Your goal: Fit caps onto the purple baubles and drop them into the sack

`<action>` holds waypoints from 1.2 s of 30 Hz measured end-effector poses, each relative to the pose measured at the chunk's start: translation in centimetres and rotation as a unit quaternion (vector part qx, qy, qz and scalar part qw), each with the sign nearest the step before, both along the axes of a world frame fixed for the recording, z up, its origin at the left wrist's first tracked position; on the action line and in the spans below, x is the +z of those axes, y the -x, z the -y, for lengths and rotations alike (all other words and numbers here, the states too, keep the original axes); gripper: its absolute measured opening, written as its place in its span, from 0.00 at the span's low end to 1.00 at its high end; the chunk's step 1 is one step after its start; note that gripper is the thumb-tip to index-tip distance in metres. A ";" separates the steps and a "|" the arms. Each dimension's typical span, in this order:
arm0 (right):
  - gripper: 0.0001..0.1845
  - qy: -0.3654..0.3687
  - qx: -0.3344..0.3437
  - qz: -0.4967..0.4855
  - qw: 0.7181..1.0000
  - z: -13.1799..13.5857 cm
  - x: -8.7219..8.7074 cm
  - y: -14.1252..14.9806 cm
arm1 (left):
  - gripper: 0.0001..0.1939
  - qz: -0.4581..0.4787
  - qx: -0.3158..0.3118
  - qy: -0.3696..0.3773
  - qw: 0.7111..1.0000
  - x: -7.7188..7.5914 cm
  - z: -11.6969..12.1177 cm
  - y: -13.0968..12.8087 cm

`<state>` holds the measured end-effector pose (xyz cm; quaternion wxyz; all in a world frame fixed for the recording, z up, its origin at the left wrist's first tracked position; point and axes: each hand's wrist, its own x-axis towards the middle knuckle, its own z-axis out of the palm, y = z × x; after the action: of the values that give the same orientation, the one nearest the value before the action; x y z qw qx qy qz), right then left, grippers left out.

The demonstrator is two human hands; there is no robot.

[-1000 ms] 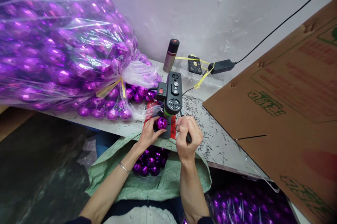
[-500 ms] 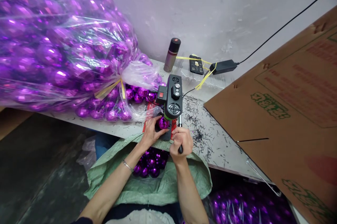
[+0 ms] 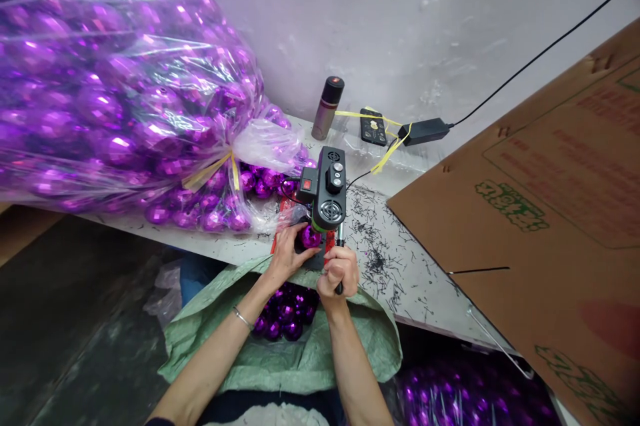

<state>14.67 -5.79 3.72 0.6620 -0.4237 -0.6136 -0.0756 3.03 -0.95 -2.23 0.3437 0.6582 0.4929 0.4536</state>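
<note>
My left hand (image 3: pixel 286 254) has its thumb and fingers curved round a shiny purple faceted ball ornament (image 3: pixel 311 237), which sits under the head of a small black bench machine (image 3: pixel 330 189). My right hand (image 3: pixel 340 274) is wrapped round the machine's lever handle (image 3: pixel 339 289), whose metal shaft rises to the machine's right side. Below both hands lies an opened green woven sack (image 3: pixel 350 346) with several purple balls (image 3: pixel 286 311) inside. The top of the held ball is hidden by the machine.
A big clear bag of purple balls (image 3: pixel 115 99) fills the left of the table (image 3: pixel 210 243). Behind the machine stand a bottle (image 3: pixel 327 108), a phone (image 3: pixel 373 127) and a black power adapter (image 3: pixel 425 132). Short black bits (image 3: pixel 377 261) litter the table; a cardboard box (image 3: pixel 540 213) stands right.
My right hand has shifted slightly left with the lever handle. My left hand stays at the ball under the machine.
</note>
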 end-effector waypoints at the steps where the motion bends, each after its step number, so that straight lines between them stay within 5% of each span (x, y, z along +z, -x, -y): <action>1: 0.15 -0.002 0.002 -0.002 1.000 0.0 -0.1 0.0 | 0.29 -0.001 0.000 -0.002 1.000 -0.1 0.0 0.0; 19: 0.17 -0.006 0.006 0.013 1.000 -0.4 -1.0 0.2 | 0.28 -0.010 0.000 -0.046 0.999 -0.9 -0.5 -0.2; 22: 0.18 0.006 0.006 -0.021 1.000 -0.1 0.4 0.6 | 0.28 -0.022 -0.004 -0.044 0.999 -0.6 -0.8 -0.2; 25: 0.17 0.038 0.004 -0.052 0.998 0.1 3.8 0.7 | 0.28 -0.030 -0.011 -0.049 0.998 -0.4 -0.4 -0.1; 29: 0.20 0.111 0.031 -0.083 0.990 0.3 7.8 0.4 | 0.26 -0.038 -0.006 -0.106 0.994 -1.5 3.3 0.9; 33: 0.20 0.091 0.029 -0.069 0.993 0.3 7.7 0.5 | 0.35 -0.070 -0.017 -0.157 0.985 -2.0 7.1 3.2; 36: 0.19 0.078 0.015 -0.058 0.995 0.4 6.5 0.7 | 0.28 -0.061 0.026 -0.142 0.988 0.6 4.9 4.7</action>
<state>13.96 -6.21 10.21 0.6623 -0.4683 -0.5849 0.0074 -1.62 -5.81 -1.67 0.2039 0.7135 0.4605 0.4871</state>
